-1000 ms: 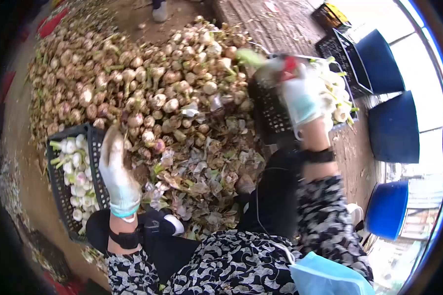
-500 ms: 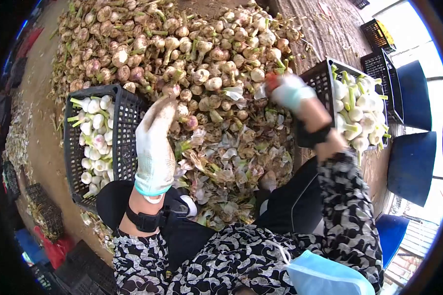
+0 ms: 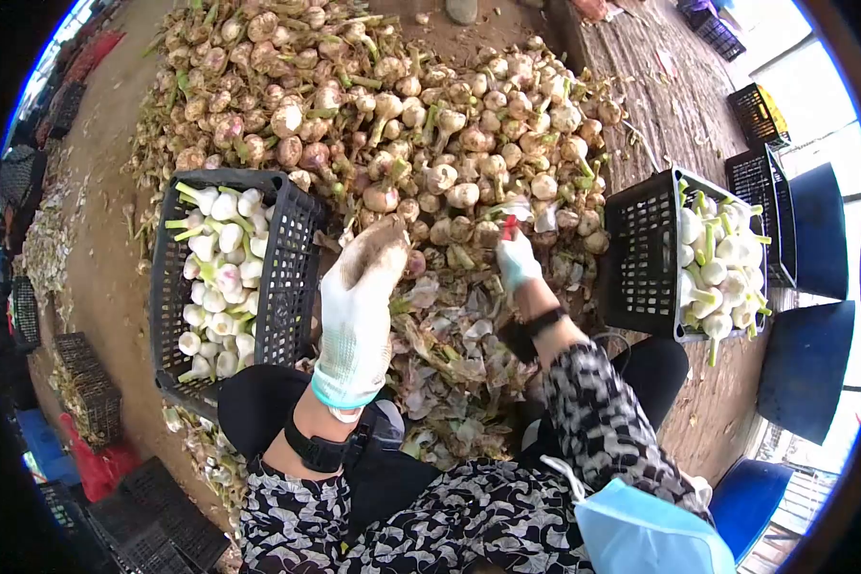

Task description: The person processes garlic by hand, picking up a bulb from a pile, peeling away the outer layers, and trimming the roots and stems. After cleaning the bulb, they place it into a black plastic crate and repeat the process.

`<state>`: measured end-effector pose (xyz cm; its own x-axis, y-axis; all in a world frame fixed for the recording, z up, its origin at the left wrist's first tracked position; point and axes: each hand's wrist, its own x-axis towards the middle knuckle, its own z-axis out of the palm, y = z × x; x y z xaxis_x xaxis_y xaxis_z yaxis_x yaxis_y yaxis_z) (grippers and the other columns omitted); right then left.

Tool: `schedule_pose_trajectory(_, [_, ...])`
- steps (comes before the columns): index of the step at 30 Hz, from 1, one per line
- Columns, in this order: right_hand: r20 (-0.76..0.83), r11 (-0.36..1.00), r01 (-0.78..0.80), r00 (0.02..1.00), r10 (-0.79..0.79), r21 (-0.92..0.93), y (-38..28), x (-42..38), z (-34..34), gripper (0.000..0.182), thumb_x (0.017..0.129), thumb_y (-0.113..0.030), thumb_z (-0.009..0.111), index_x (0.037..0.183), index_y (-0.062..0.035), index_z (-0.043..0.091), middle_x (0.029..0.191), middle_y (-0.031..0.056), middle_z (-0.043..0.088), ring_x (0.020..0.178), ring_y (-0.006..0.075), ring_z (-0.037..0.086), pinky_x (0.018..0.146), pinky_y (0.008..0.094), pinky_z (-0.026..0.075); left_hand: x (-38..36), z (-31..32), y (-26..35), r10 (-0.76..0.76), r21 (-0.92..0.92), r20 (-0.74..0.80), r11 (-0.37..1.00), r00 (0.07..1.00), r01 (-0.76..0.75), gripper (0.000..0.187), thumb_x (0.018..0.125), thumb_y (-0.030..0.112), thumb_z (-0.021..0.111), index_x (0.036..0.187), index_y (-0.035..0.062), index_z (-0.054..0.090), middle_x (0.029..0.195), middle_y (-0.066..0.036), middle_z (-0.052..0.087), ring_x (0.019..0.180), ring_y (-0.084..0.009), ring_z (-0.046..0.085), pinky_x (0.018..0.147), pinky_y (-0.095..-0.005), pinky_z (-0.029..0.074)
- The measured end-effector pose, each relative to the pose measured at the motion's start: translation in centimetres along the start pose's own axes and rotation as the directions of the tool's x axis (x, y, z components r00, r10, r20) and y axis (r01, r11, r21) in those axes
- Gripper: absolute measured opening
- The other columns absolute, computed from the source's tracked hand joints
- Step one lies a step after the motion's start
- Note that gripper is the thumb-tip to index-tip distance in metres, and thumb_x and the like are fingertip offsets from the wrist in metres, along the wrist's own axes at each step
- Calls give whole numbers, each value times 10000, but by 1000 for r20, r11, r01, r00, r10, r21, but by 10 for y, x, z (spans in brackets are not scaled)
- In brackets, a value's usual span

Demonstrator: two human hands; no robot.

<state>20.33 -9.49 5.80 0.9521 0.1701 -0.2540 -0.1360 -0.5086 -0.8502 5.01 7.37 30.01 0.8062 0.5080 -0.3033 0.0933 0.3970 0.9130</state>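
Note:
My left hand [image 3: 359, 306], in a white glove soiled at the fingers, reaches over the front of a heap of unpeeled garlic [image 3: 392, 105]. Its fingers are bent together; whatever lies under them is hidden. Close beside it on the right is a purplish garlic bulb [image 3: 415, 264]. My right hand [image 3: 519, 263], gloved too, is closed around a small red tool [image 3: 509, 227], whose kind I cannot make out. Pale, papery skin lies just beyond that tool. Loose garlic skins [image 3: 459, 354] cover the ground below both hands.
Black crates with cleaned white garlic stand on both sides, a left crate [image 3: 287, 277] and a right crate [image 3: 638, 258]. Farther right are blue containers [image 3: 802, 368] and more black crates [image 3: 758, 206]. A blue face mask [image 3: 651, 536] hangs at the lower edge.
My right hand has moved left, away from the right crate and toward my left hand, with the red tool in it. The view has shifted, so the crates and heap appear lower and farther right.

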Motion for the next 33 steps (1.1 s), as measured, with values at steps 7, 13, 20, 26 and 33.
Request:
schedule_pose_trajectory(7, [37,641,198,942,-333,741,-162,-134,-42,502,736,-2,701,1172,-2,452,1126,108,546,1046,186,543,929,312,434,-2,17,-20,-144,-204,366,952,920,230,341,955,229,451,1150,-33,549,987,-77,613,912,-151,583,833,-273,461])
schedule_pose_trajectory(13, [7,646,298,905,-425,702,-175,-133,-71,389,849,-140,649,1162,-14,456,1010,77,567,867,127,556,731,253,469,-13,16,-6,11,-102,201,995,980,9,453,861,53,611,1272,-68,466,1115,-98,598,972,-117,551,783,-242,480])
schedule_pose_trajectory(20, [52,786,227,949,-311,575,-193,-138,-71,295,881,-225,611,1047,9,546,911,42,613,785,88,545,701,238,457,-15,19,-19,470,318,306,769,828,-554,584,685,29,784,1218,1,547,1175,-62,573,965,-109,551,725,-212,479])
schedule_pose_trajectory(26, [185,730,94,938,-293,677,-198,-141,-83,232,841,-166,650,971,18,593,852,29,616,743,74,538,666,236,454,-13,11,-19,397,166,334,868,855,-468,595,686,52,794,1215,-37,537,1191,-99,572,1014,-132,559,790,-247,485])
schedule_pose_trajectory(33, [271,844,235,876,-399,482,-190,-126,-96,296,828,-247,677,941,15,599,813,24,620,740,81,550,656,235,455,-15,10,-15,412,172,379,849,829,-500,588,714,79,779,1235,-33,529,1172,-102,581,999,-143,562,787,-237,481])
